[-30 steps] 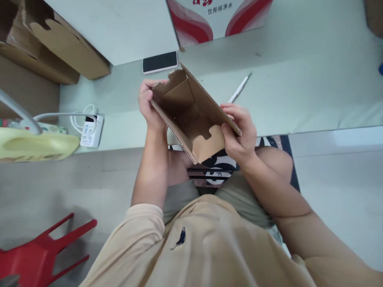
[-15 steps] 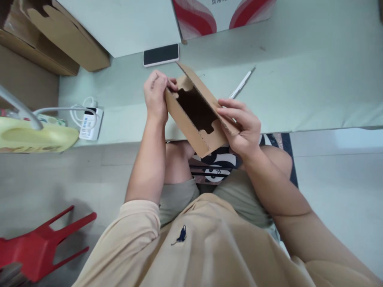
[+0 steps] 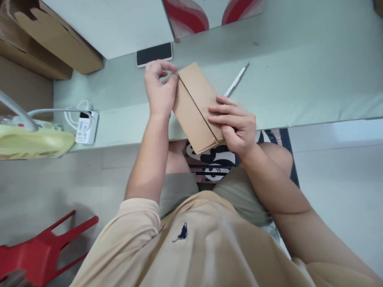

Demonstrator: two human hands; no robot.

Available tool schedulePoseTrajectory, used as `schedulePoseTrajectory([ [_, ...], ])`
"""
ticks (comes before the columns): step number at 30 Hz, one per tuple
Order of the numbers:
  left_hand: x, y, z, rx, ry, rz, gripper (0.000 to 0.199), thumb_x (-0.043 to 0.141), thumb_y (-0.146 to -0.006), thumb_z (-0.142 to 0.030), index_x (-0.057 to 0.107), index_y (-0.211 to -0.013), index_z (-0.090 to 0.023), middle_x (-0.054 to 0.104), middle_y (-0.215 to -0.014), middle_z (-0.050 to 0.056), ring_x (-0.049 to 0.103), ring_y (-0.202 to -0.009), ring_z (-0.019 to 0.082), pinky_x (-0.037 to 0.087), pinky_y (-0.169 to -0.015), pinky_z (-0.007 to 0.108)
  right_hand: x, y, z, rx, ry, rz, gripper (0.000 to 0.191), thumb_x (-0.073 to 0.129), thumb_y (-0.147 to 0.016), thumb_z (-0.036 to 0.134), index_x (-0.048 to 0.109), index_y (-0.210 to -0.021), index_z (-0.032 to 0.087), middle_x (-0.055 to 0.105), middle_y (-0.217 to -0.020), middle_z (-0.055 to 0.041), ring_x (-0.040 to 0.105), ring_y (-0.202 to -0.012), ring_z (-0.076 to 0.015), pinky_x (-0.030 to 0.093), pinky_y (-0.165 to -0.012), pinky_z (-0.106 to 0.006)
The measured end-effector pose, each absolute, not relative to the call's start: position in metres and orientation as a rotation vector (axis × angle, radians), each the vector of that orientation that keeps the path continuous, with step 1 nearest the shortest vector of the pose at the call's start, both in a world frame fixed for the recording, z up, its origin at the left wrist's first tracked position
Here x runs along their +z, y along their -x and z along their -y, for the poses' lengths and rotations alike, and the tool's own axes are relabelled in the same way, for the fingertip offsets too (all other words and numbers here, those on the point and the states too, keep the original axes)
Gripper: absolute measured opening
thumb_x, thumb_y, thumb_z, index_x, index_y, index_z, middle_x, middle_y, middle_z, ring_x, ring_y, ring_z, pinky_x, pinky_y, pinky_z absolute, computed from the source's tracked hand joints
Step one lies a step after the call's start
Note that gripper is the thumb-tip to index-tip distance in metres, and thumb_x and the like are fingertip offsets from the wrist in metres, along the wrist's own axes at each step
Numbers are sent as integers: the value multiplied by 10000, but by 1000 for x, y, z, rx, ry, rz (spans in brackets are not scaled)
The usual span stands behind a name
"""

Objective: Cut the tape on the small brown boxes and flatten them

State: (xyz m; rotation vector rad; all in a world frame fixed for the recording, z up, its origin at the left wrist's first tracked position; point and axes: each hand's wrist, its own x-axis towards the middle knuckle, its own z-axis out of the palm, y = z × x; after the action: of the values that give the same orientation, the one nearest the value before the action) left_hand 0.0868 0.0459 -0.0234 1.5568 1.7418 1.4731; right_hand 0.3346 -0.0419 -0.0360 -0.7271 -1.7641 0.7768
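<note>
A small brown cardboard box [image 3: 193,107] is tilted over the table's front edge, its flap folded down and a dark slit running along its face. At its upper left corner, my left hand [image 3: 160,85] has thumb and fingertips pinched on the cardboard edge. My right hand [image 3: 236,123] grips the lower right end, fingers lying over the flap and the thumb bent near the corner. The inside of the box is hidden. Just beyond my right hand, a white pen-like tool [image 3: 237,81] with a thin dark tip lies on the table.
A phone [image 3: 154,54] lies behind my left hand. At the left are a white power strip [image 3: 86,127] with cables, a yellow packet [image 3: 36,141] and cardboard boxes [image 3: 60,36]. A red-and-white box [image 3: 191,16] stands at the back; a red stool [image 3: 38,255] is on the floor.
The box's raised flap has come down over its opening, so the dark inside no longer shows. My right fingers moved left onto the flap; my left fingers came out of the opening to its corner.
</note>
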Motion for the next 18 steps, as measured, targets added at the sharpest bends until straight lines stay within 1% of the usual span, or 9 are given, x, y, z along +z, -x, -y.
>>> schedulePoseTrajectory([
  [1,-18,-94,-36,1435,-1566,-1770,321,864,-775,-105,556,-812,-189,600,-937,-16,544,-1031,133,450,-1040,330,-36,-334,42,773,731,1770,323,529,-824,257,813,-953,338,778,-1108,-22,624,-1318,-338,439,-1174,-661],
  [2,-14,-101,-24,1430,-1559,-1778,288,851,-776,-93,586,-823,-194,614,-943,-4,562,-1047,153,446,-1063,349,-37,-333,41,773,733,1776,323,532,-817,255,815,-952,332,777,-1114,-26,623,-1317,-342,440,-1172,-659],
  [3,-11,-109,-11,1461,-1554,-1751,218,826,-813,-146,618,-834,-208,649,-989,15,578,-1124,190,432,-1102,378,-37,-333,41,777,738,1783,321,535,-814,258,817,-953,325,776,-1120,-32,620,-1318,-346,442,-1171,-657],
  [5,-6,-121,13,1437,-1637,-1660,145,806,-842,-331,682,-865,-259,682,-1211,36,461,-1420,278,351,-1210,439,-37,-333,41,787,755,1800,310,542,-823,282,818,-959,314,774,-1129,-42,612,-1326,-353,444,-1168,-652],
  [7,-3,-127,32,1315,-1760,-1617,237,803,-811,-484,731,-940,-300,670,-1344,34,355,-1523,335,258,-1269,521,-36,-334,41,804,740,1815,301,542,-854,345,814,-978,305,770,-1145,-50,606,-1334,-350,447,-1166,-637],
  [10,1,-124,46,1200,-1839,-1634,461,792,-745,-638,752,-1085,-330,647,-1423,52,348,-1535,376,193,-1289,574,-34,-338,42,840,667,1783,382,485,-921,486,785,-1063,296,745,-1226,-55,592,-1351,-331,450,-1167,-602],
  [14,-3,-97,58,1171,-1903,-1639,621,694,-772,-735,702,-1240,-327,571,-1523,63,345,-1547,353,143,-1313,555,-36,-341,37,924,902,1609,429,424,-974,513,696,-1203,273,696,-1332,-69,603,-1324,-291,515,-1093,-514],
  [16,-16,-81,69,1232,-1860,-1662,657,639,-800,-756,665,-1283,-312,531,-1560,68,302,-1572,330,132,-1326,532,-38,-339,34,1020,1090,1577,409,481,-951,490,669,-1217,243,697,-1319,-93,631,-1262,-293,553,-1019,-489],
  [18,-34,-67,82,1377,-1698,-1710,715,613,-773,-805,621,-1296,-318,458,-1618,48,236,-1600,315,172,-1329,505,-40,-336,33,1168,1233,1629,418,501,-938,488,668,-1212,221,720,-1269,-108,663,-1183,-304,563,-983,-507],
])
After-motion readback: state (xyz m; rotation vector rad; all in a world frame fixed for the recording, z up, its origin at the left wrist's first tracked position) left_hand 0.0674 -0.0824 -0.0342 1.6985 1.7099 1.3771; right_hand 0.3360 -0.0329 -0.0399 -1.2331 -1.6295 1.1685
